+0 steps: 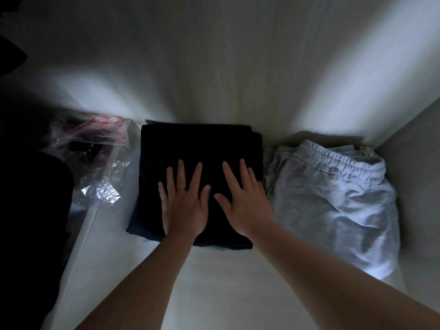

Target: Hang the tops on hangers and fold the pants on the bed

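Black folded garment (197, 144) | left hand (183, 206), right hand (245, 206) flat, pressing | grey sweatpants (333, 198) beside

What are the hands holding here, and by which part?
Nothing is gripped. Both the left hand and right hand lie flat, palms down, pressing on top of the folded dark garment.

back panel (214, 67): pale wood-grain | shelf (214, 270): pale | right side panel (416, 167) | light: dim, two bright streaks
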A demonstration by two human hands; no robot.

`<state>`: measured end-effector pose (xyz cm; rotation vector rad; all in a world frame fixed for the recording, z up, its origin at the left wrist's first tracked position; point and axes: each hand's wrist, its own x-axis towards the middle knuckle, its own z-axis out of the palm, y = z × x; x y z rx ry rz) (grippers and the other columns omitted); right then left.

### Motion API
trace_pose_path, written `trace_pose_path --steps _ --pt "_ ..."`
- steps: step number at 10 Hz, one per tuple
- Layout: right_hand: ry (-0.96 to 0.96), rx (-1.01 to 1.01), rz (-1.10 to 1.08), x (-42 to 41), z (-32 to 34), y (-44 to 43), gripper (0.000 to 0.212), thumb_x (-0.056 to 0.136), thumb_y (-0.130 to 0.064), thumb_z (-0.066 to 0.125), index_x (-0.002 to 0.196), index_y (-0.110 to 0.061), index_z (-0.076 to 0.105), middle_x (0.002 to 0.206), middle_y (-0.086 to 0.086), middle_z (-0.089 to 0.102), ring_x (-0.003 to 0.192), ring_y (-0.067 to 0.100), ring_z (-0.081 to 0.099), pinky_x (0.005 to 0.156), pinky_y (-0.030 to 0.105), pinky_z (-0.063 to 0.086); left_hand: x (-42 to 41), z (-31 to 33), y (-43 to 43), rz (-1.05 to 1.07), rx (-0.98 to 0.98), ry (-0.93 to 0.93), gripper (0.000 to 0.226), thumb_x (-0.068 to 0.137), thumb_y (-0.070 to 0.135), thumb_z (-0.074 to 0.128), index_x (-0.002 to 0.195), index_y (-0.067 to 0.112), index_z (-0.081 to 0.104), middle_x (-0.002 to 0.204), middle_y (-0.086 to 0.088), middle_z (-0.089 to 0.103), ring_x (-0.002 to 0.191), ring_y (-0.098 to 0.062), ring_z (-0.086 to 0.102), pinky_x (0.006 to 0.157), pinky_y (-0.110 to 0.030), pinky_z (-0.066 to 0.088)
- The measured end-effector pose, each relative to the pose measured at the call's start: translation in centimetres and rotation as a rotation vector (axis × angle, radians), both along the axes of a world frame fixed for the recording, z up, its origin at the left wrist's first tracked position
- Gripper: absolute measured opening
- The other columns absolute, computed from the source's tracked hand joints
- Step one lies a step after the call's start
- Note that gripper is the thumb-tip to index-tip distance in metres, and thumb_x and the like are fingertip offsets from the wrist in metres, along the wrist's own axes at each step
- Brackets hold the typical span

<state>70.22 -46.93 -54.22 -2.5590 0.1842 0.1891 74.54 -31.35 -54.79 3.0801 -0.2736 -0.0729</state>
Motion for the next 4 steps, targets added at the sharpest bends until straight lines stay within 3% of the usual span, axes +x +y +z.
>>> trace_pose_path --steps 1,2,3,4 --pt "0.059 0.004 0.008 -0.7 0.8 -0.2 0.074 0.098 -0.065 0.03 0.154 -0.047 -0.014 0.167 0.0 -0.017 0.155 0.024 -0.007 0.125 0.047 0.009 -0.4 0.8 -0.3 0.018 -0.006 0.063 0.059 0.102 0.057 0.012 0.157 0.043 -0.004 0.168 0.0 -0.013 0.153 -0.025 -0.017 0.123 -0.049 -0.007" --pt "0.087 -0.057 0.012 -2.9 1.4 -0.5 0.078 0.087 -0.075 0.009 0.155 -0.044 -0.016 0.168 0.001 -0.013 0.155 0.025 -0.003 0.123 0.048 0.009 -2.0 1.7 -1.4 0.071 -0.078 0.108 0.061 0.102 0.055 0.014 0.158 0.039 -0.003 0.168 -0.001 -0.015 0.153 -0.023 -0.017 0.123 -0.048 -0.008" --pt "0.156 -0.091 0.022 -7.1 1.7 -1.2 0.084 0.077 -0.074 -0.006 0.154 -0.044 -0.017 0.168 -0.001 -0.014 0.155 0.024 -0.006 0.122 0.052 0.005 -6.4 1.9 -2.3 0.052 -0.15 0.114 0.063 0.101 0.056 0.009 0.16 0.034 0.002 0.169 -0.004 -0.007 0.155 -0.025 -0.01 0.123 -0.047 -0.004" --pt "0.191 -0.116 0.03 -11.0 2.0 -1.5 0.083 0.077 -0.074 -0.009 0.154 -0.044 -0.017 0.168 -0.001 -0.014 0.155 0.025 -0.007 0.122 0.053 0.002 -11.6 1.3 -2.0 0.019 -0.178 0.125 0.072 0.095 0.061 0.001 0.16 0.03 -0.001 0.169 -0.003 -0.003 0.155 -0.024 -0.007 0.123 -0.046 -0.003"
